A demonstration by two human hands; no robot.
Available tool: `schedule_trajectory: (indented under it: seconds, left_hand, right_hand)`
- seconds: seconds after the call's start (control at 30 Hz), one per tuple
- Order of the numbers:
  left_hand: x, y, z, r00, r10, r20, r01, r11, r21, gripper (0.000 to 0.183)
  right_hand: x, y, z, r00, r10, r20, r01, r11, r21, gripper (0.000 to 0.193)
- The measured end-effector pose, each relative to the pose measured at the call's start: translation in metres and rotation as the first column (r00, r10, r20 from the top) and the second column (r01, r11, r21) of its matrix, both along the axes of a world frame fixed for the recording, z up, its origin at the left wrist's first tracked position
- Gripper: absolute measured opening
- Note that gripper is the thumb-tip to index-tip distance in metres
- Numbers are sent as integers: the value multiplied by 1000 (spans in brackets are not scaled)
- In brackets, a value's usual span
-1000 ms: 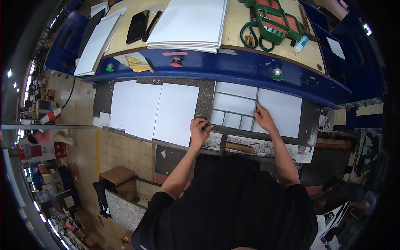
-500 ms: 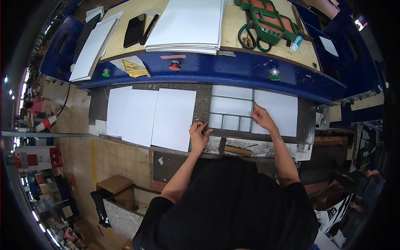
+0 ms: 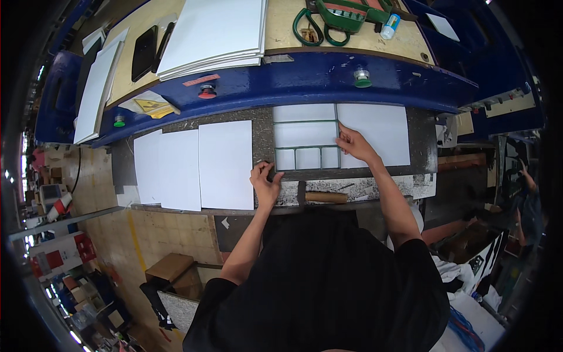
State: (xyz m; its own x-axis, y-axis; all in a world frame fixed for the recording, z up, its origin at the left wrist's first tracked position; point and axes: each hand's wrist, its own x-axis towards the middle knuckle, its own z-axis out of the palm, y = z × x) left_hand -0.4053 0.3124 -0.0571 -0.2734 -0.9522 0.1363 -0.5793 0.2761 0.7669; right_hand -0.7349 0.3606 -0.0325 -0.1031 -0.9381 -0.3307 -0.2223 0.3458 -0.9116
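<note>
My left hand (image 3: 265,182) rests on the grey stone work surface (image 3: 264,126) near its front edge, fingers curled beside the lower left corner of a green metal frame (image 3: 307,145) that lies over white tile pieces. My right hand (image 3: 353,144) lies flat on the frame's right side, where a large white tile (image 3: 375,134) adjoins it. Whether the left hand holds anything small is unclear.
Three white tiles (image 3: 193,165) lie side by side to the left on the surface. A wooden-handled tool (image 3: 326,198) lies at the front edge. Behind, a blue bench (image 3: 328,73) carries a stack of white tiles (image 3: 214,32), a green tool (image 3: 343,14), and red and green buttons.
The view has shifted slightly. My left hand has moved a little right toward the frame's corner; my right hand stays on the frame's right side.
</note>
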Motion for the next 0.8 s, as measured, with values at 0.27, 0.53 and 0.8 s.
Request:
schedule_trajectory:
  seconds: [0.27, 0.53, 0.8]
  left_hand:
    - [4, 4, 4, 999, -37, 3, 38, 999, -29, 37]
    - [-1, 1, 2, 998, -10, -67, 10, 1000, -4, 38]
    - [2, 1, -1, 993, -29, -110, 26, 999, -25, 38]
  right_hand:
    - [0, 1, -1, 1000, -16, 20, 16, 1000, 9, 67]
    - [1, 2, 2, 999, -18, 38, 18, 1000, 1, 67]
    - [1, 2, 0, 997, -5, 76, 8, 999, -35, 68]
